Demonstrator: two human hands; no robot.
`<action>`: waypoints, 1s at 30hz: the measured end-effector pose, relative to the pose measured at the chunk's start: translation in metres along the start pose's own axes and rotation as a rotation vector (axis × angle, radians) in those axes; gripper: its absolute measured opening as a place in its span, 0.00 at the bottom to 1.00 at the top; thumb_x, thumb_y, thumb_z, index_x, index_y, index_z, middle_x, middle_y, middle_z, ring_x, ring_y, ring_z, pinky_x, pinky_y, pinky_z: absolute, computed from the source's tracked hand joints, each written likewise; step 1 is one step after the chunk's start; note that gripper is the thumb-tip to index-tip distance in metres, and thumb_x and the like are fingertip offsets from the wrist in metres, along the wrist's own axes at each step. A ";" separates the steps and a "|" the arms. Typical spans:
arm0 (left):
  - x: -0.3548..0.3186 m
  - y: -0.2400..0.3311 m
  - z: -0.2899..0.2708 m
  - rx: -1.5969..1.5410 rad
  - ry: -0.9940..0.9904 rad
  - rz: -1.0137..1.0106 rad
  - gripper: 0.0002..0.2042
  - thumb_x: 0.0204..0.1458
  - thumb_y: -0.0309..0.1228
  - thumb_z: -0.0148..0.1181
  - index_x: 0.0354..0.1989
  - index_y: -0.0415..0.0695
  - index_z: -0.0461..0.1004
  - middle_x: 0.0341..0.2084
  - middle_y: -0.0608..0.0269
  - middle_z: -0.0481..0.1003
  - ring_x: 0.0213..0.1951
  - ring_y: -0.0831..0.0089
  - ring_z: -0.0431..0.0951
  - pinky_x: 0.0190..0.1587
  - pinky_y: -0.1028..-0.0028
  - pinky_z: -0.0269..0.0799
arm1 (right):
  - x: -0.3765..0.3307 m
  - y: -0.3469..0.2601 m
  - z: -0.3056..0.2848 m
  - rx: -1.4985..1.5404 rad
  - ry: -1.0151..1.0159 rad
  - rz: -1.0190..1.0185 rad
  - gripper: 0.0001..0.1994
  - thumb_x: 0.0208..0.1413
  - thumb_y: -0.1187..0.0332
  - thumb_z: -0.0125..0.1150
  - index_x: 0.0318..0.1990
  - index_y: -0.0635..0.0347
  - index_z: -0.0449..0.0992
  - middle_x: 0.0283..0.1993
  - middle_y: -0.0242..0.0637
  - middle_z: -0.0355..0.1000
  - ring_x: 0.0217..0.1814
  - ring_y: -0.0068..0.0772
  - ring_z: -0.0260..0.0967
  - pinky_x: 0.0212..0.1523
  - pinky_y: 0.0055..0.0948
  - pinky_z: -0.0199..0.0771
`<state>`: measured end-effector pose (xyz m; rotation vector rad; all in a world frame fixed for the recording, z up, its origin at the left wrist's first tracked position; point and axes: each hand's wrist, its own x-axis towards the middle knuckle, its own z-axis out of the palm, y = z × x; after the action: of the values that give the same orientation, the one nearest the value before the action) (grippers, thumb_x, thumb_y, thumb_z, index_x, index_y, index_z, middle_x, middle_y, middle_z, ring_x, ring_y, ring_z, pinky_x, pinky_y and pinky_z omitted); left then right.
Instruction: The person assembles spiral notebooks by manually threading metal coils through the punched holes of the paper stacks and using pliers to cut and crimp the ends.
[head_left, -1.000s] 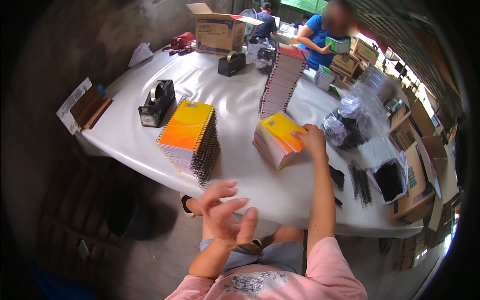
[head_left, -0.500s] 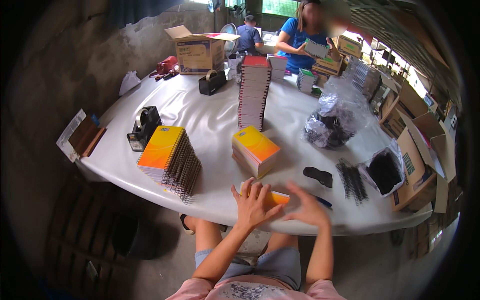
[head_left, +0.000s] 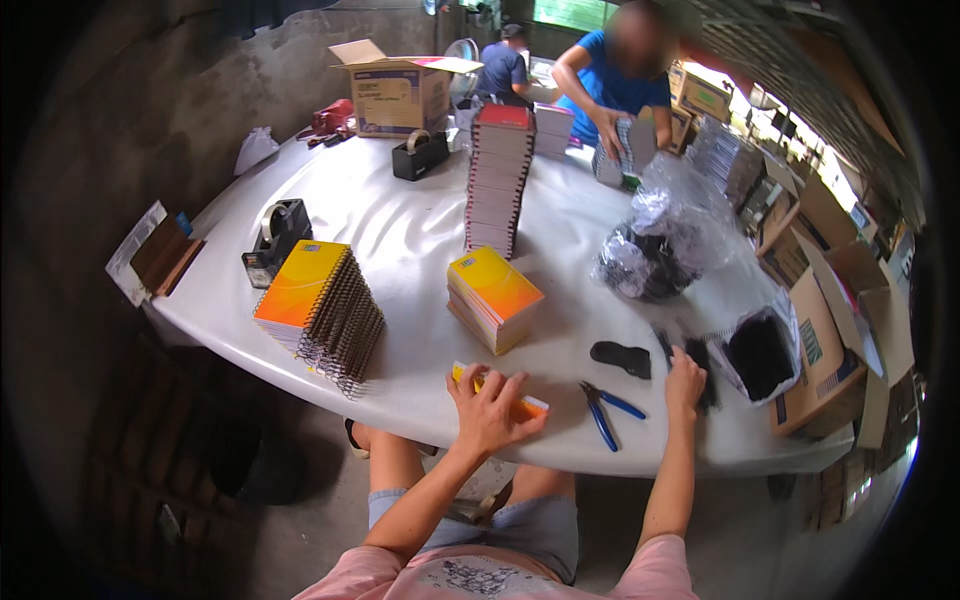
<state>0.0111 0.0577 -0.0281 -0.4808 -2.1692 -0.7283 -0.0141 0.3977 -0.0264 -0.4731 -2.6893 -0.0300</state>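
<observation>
My left hand (head_left: 487, 412) is curled over a small yellow and orange notebook (head_left: 530, 408) at the table's near edge, gripping it and covering much of it. My right hand (head_left: 685, 382) reaches out to the right, its fingers closed on a black spiral binding coil (head_left: 664, 344) among several loose ones. Blue-handled cutting pliers (head_left: 604, 415) lie between my hands, handles spread. Past my left hand is a stack of notebooks (head_left: 497, 290) with no coils showing. To its left stands a taller stack of coil-bound notebooks (head_left: 310, 285).
A black flat piece (head_left: 621, 358) and an open bag of black coils (head_left: 760, 352) lie to the right. Beyond them are a clear plastic bag (head_left: 655, 255) and cardboard boxes (head_left: 815, 335). Two tape dispensers (head_left: 280, 245) and a tall red-topped stack (head_left: 497, 180) stand farther off. A co-worker in blue (head_left: 620, 85) handles notebooks across the table.
My right hand has moved from beside the notebook to the loose coils, uncovering the pliers. My left hand stays on the notebook. The co-worker has lowered a notebook to the table.
</observation>
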 end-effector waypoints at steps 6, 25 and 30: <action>0.006 0.001 -0.005 -0.007 0.046 0.013 0.23 0.26 0.55 0.65 0.23 0.50 0.69 0.42 0.61 0.67 0.48 0.58 0.60 0.48 0.52 0.50 | 0.008 0.008 -0.035 0.141 0.156 0.003 0.21 0.48 0.82 0.44 0.51 0.59 0.69 0.46 0.46 0.69 0.49 0.50 0.66 0.51 0.41 0.65; -0.001 0.000 0.003 0.005 -0.033 0.038 0.23 0.29 0.53 0.67 0.25 0.48 0.70 0.33 0.63 0.66 0.48 0.56 0.61 0.47 0.52 0.53 | -0.080 -0.131 -0.088 1.120 -0.283 -0.299 0.08 0.49 0.72 0.61 0.39 0.58 0.79 0.34 0.39 0.73 0.35 0.34 0.69 0.37 0.27 0.67; -0.001 -0.001 0.005 0.013 0.018 0.027 0.24 0.28 0.54 0.68 0.25 0.49 0.70 0.31 0.63 0.66 0.48 0.56 0.60 0.47 0.52 0.52 | -0.080 -0.139 -0.082 1.055 -0.211 -0.413 0.06 0.52 0.72 0.57 0.36 0.59 0.78 0.32 0.37 0.72 0.33 0.33 0.68 0.34 0.28 0.66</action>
<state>0.0086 0.0595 -0.0319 -0.4936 -2.1452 -0.7015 0.0409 0.2336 0.0233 0.4192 -2.4814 1.2844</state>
